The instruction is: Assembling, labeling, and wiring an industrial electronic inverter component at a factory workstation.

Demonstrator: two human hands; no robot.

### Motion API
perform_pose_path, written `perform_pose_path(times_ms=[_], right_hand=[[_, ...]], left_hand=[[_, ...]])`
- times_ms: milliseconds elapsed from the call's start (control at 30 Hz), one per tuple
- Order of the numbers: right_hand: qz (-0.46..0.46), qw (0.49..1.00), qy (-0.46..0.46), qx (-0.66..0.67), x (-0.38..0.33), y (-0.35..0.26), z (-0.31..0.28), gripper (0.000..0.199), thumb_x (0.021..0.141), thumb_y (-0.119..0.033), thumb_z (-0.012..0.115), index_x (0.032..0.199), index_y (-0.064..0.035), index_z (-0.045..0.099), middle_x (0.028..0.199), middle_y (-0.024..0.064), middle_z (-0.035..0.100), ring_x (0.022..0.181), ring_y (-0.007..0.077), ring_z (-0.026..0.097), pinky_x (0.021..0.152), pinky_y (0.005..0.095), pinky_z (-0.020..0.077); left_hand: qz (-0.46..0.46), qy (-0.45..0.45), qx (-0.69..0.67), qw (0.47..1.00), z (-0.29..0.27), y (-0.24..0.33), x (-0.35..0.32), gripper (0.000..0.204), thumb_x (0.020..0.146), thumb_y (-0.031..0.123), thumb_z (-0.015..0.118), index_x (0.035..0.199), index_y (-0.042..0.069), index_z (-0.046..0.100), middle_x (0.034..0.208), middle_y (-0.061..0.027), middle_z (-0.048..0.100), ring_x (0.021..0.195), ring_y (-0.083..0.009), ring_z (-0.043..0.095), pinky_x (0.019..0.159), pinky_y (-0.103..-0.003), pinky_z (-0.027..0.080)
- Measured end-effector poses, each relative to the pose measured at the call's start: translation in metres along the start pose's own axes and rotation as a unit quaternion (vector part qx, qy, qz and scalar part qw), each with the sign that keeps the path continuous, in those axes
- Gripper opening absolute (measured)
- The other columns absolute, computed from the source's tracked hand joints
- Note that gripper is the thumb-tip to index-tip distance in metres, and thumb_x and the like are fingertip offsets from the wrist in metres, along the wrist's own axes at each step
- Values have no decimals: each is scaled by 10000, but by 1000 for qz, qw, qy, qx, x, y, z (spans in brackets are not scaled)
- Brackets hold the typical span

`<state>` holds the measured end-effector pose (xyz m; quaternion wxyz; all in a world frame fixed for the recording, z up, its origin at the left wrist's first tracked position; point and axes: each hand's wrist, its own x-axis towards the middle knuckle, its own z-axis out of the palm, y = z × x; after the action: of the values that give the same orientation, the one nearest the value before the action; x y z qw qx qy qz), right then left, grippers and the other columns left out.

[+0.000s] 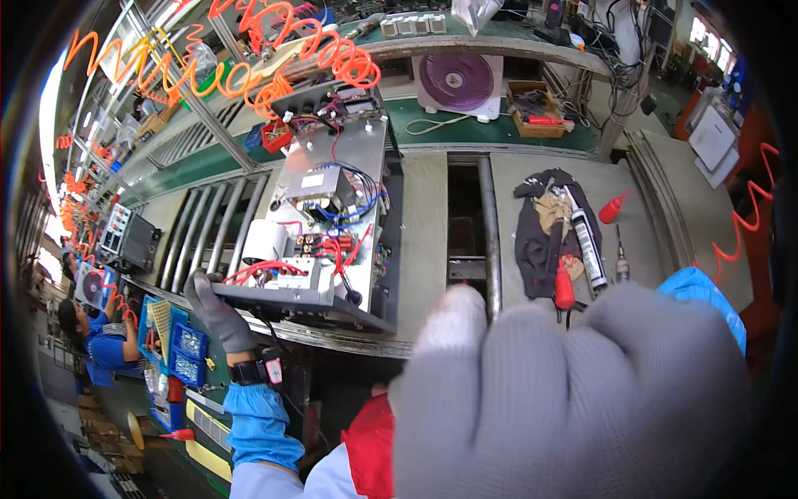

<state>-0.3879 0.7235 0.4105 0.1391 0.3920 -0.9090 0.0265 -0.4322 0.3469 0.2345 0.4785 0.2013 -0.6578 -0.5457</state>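
Observation:
An open metal equipment chassis (pixel 337 258) stands on the roller line at centre left. Inside it are a transformer (pixel 320 187), a white cylinder (pixel 266 241), and red and blue wires. My left hand (pixel 223 316), in a grey glove, grips the chassis's near left corner; part of its fingers is hidden there. Very large in the foreground, my gloved right hand (pixel 573 391) is raised close to the camera. Its fingers lie side by side, one with a whitish tip, and nothing shows in them. It covers the lower right of the view.
On the right-hand bench lie a dark cloth (pixel 536 233), a sealant tube (pixel 588 249), red-capped bottles (pixel 564 287) and a screwdriver (pixel 622 258). Behind stand a purple fan (pixel 455 81) and a wooden box (pixel 536 108). Orange coiled hoses (pixel 349 62) hang above. A co-worker (pixel 108 337) is far left.

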Motion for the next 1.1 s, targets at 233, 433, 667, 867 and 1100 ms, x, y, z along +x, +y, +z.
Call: perform_pose_path(times_ms=[233,433,667,867,1100], right_hand=[[-23,994,100,43,51,-40,-19,243,707,-217,647,855,-24,647,702,83,577,608,248,602,590,381,478],[-62,972,210,88,73,-111,-42,251,713,-216,645,862,-15,653,716,94,598,621,262,620,595,385,496],[352,890,12,288,56,-65,96,542,918,-554,481,1059,-59,649,894,153,675,834,291,657,754,387,515],[378,625,235,641,21,-71,205,659,1012,-551,310,1338,-14,508,1258,55,576,1145,116,511,985,279,422],[441,630,391,506,3,-52,210,557,1038,-435,335,1351,-4,502,1260,55,580,1137,149,507,1032,301,378]], left_hand=[[9,-51,3,999,-4,-18,23,389,978,375,458,1009,1,563,924,-108,567,831,-188,546,770,-315,461],[-151,-161,98,970,-8,18,9,400,978,394,481,987,1,559,880,-87,522,822,-158,511,743,-303,454],[16,-313,-115,943,-42,-1,25,361,973,324,527,1118,-3,577,1028,-56,560,969,-128,492,909,-291,375],[-28,-329,-190,925,-32,7,-3,233,954,235,575,1037,18,556,894,-19,554,829,-102,503,758,-276,448],[73,-332,-57,939,-69,50,-126,411,833,257,686,1096,-21,535,975,-173,581,885,-287,594,808,-404,473]])
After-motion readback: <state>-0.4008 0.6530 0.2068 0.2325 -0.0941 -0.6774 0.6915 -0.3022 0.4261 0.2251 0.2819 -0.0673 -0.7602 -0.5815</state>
